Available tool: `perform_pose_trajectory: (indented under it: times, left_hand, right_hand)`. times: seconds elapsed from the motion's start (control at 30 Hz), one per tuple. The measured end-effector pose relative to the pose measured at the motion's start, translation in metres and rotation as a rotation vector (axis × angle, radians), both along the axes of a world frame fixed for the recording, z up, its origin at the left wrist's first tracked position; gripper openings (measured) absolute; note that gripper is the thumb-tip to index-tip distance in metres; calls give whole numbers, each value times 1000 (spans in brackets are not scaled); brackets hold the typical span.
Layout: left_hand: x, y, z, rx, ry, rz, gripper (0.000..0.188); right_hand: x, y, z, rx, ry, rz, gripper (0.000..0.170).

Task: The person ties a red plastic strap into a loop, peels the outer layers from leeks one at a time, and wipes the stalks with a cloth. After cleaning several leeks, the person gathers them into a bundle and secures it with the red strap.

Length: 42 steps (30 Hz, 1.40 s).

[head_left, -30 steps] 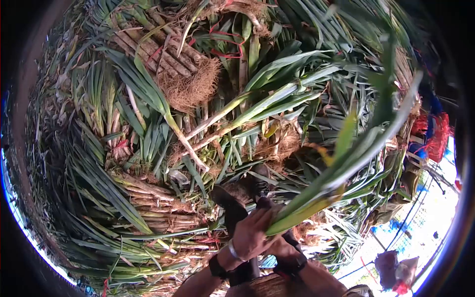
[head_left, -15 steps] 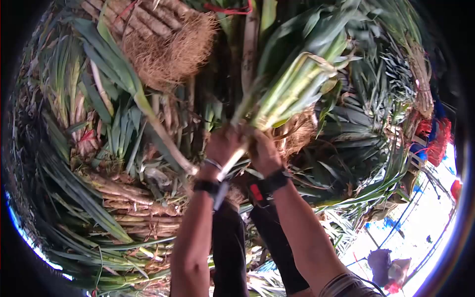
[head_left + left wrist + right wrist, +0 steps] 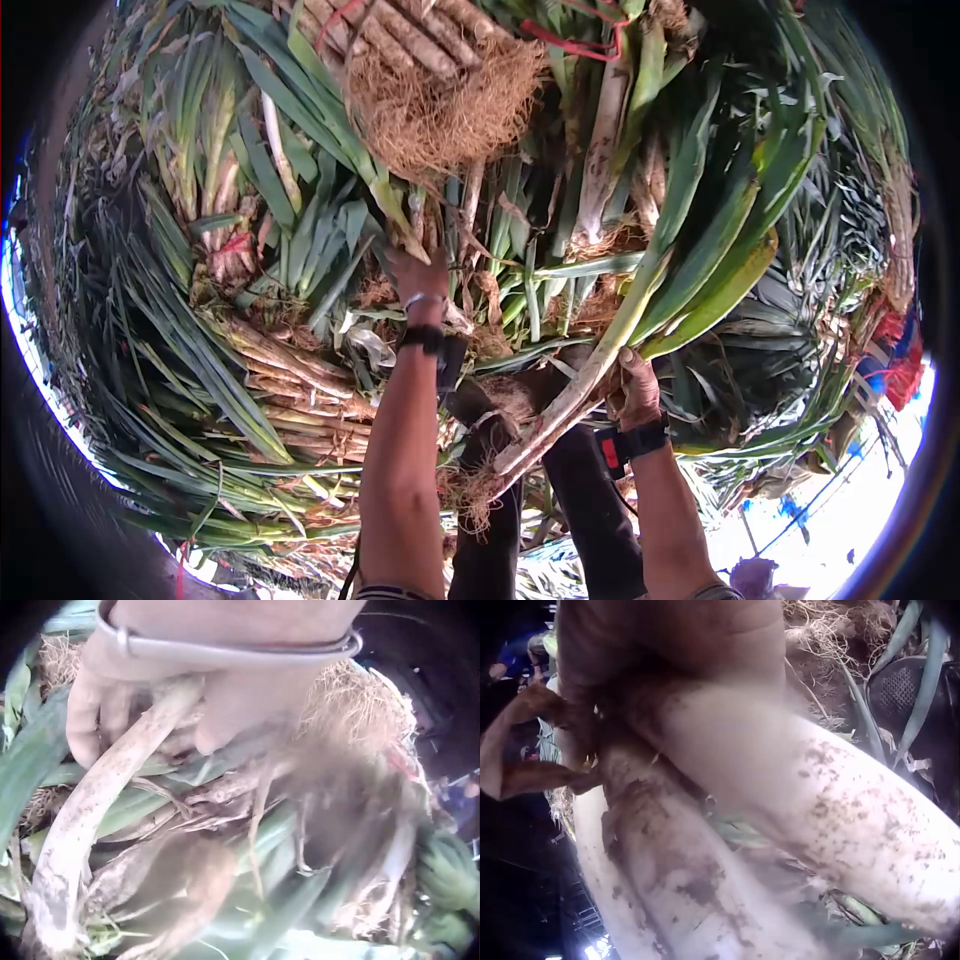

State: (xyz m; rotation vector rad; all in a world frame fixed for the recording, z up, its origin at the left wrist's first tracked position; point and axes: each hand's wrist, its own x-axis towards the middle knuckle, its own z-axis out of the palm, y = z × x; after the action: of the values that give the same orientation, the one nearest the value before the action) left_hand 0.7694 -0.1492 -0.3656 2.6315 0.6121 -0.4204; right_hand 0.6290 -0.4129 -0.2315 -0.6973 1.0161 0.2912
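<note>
My right hand [image 3: 637,388] grips a few long leeks [image 3: 570,400] by their pale stalks. Their roots hang at the lower left over my legs, and the green leaves fan out to the upper right. Thick, dirt-flecked stalks [image 3: 855,810] run out from under the right palm [image 3: 675,645] in the right wrist view. Farther forward, my left hand [image 3: 418,278] is at the lower end of a single leek [image 3: 385,200] lying on the pile. In the left wrist view its white stalk [image 3: 97,795] passes between the thumb and curled fingers [image 3: 84,735].
A tied bundle with a bushy root mass [image 3: 445,110] lies ahead. More leek bundles [image 3: 300,380] are stacked at left, and dark leaves [image 3: 760,350] spread at right. Red netting [image 3: 895,365] is at the far right. My legs [image 3: 590,500] are below.
Both hands were together on the leeks; now the right alone holds them, swung with roots toward me. The left hand has moved away, forward and left, to another leek.
</note>
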Motion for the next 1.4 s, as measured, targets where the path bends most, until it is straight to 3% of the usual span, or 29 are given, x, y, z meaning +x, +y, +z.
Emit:
perform_pose_trajectory:
  times: [0.03,0.1,0.13,0.2,0.27,0.3,0.33,0.4,0.47,0.5,0.53,0.6,0.63,0.67,0.7,0.73,0.83,0.93,0.97,1.03,1.13,1.4]
  left_hand:
    - [1,-3,-12,32,43,-77,63]
    - [-23,-7,2,-316,89,81,54]
    - [-26,-14,24,-684,46,332,48]
    - [-65,-9,71,-1068,45,319,42]
    - [-80,-14,158,-1152,365,353,42]
    - [-106,-12,179,-1412,436,376,42]
    - [-110,-13,218,-1173,423,31,45]
    - [-117,-16,278,-1075,351,-209,51]
    - [-118,-12,329,-1352,553,3,72]
    - [-112,-15,356,-1503,409,132,82]
    - [-124,-14,368,-1326,354,-24,89]
    - [-126,-13,406,-1334,621,-7,101]
    - [-129,-12,426,-1218,659,-67,111]
    - [-143,-9,439,-1289,627,-42,112]
    - [-156,-7,454,-1271,601,-60,113]
    - [-171,-7,466,-1248,573,-68,113]
    - [-242,-20,475,-1128,232,-37,104]
    - [-264,-19,513,-1119,530,80,104]
    - [-286,-28,518,-1095,397,92,105]
    - [-284,-21,564,-1220,302,140,97]
    - [-297,-11,597,-1212,177,181,90]
    - [-342,86,615,-1022,-117,325,70]
  right_hand:
    - [-9,-3,-11,-24,24,-5,51]
    - [-33,-11,-21,-34,84,29,54]
    - [-26,-4,-16,-117,75,-30,51]
    - [0,8,10,-45,5,-46,52]
    - [-11,1,8,-52,-23,-74,53]
    - [-8,3,20,15,-35,-26,53]
    - [-10,10,30,45,-69,-84,47]
    - [-3,26,63,146,-146,-91,45]
    - [-8,38,92,146,-178,-159,42]
    - [-4,39,119,253,-184,-39,41]
    - [-7,48,138,266,-145,-86,39]
    - [-8,74,184,-42,-66,-43,41]
    - [-19,75,197,-58,-88,-9,43]
    - [-26,79,207,-69,-97,22,44]
    - [-20,87,236,210,-154,7,47]
    - [-38,82,239,234,-98,-32,49]
    - [-60,91,277,268,-147,115,50]
    - [-70,99,313,351,-252,279,48]
    - [-69,102,327,364,-264,310,48]
    - [-64,119,355,379,-275,388,47]
    - [-59,138,389,390,-276,511,45]
    - [-68,207,454,412,-302,817,41]
